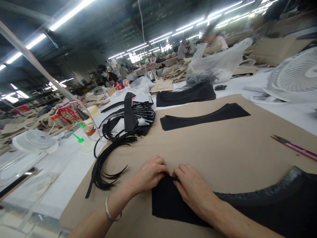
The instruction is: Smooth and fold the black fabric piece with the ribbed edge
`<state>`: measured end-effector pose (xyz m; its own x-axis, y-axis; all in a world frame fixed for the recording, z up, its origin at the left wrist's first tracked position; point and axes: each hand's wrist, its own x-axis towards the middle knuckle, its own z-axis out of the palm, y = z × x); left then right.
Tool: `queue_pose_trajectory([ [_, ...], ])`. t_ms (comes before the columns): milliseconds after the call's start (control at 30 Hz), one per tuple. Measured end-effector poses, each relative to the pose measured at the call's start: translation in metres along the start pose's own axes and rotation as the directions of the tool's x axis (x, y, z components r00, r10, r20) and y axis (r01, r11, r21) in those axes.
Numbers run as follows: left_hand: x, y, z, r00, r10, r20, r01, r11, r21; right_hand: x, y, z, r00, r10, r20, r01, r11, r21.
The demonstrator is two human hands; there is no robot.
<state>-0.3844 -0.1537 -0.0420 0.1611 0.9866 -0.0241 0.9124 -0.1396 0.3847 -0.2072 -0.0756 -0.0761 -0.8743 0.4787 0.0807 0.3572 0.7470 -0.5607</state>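
Black curved panel [173, 201] lies flat at the near side of a tan sheet [210, 148], directly before the person. Long axis runs left to right across the view; squared end points left, the other passes out of frame at right. Concave edge faces away from the person, with a mottled grey band along its right part.

Left grip [152, 172]: fingertips pressed together, pinching the panel's far edge near the squared end. Right grip [192, 183]: just beside it, pinching the same edge.

Sheet rests on a white desk [71, 172]. On the sheet — a second black panel [223, 114] beyond the hands, thin black strips [99, 170] bunched at left, pink-handled snips [300, 149] at right, blades pointing left.

Farther out: stacked black panels [185, 97], a clear plastic bag [220, 62], white fans [297, 74] on both sides. Room — workshop, co-workers in the background, fluorescent tubes [71, 15] overhead.
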Motion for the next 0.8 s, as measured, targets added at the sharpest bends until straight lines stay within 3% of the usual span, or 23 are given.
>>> queue_pose_trajectory([
  [200,-0.003,-0.006,0.002,0.999,0.05,0.001,-0.05,0.998,0.047,-0.001,-0.001,0.003,0.999,-0.045,0.006,0.046,0.998,-0.031],
  [367,-0.008,-0.011,0.0,0.994,0.11,0.019,-0.112,0.984,0.136,-0.006,0.005,0.015,0.984,-0.17,-0.058,0.159,0.975,-0.158],
  [533,-0.013,-0.014,-0.004,0.975,0.218,0.052,-0.222,0.911,0.347,-0.009,0.009,0.022,0.944,-0.293,-0.149,0.245,0.93,-0.275],
  [800,-0.021,-0.014,-0.007,0.951,0.297,0.086,-0.301,0.827,0.475,-0.01,0.008,0.024,0.918,-0.363,-0.161,0.295,0.894,-0.338],
])
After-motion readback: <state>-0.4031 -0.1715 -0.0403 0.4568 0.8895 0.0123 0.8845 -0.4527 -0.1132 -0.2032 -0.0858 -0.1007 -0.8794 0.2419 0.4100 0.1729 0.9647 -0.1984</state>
